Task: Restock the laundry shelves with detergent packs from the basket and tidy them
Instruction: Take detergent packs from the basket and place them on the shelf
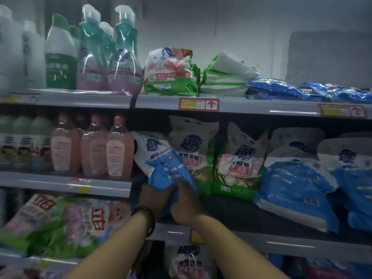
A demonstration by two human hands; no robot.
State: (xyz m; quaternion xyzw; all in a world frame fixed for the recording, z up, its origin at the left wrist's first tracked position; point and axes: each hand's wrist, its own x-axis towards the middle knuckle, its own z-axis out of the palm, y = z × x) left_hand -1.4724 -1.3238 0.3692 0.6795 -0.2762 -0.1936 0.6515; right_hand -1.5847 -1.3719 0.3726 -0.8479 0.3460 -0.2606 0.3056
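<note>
A blue and white detergent pack (161, 160) stands tilted to the left at the left end of the middle shelf (231, 210). Both hands hold its lower end from below: my left hand (155, 196), with a dark band at the wrist, grips the bottom left corner, and my right hand (187, 204) grips the bottom right. Right behind the pack stand two green and pink detergent packs (237, 164). Further right on the same shelf lean several blue packs (298, 184). The basket is out of view.
Pink bottles (106, 152) fill the shelf just left of the pack. The top shelf holds wrapped spray bottles (112, 57), a green pack (171, 73), a stack of white and green packs (225, 77) and flat blue packs (281, 87). Green and pink bags (60, 224) lie lower left.
</note>
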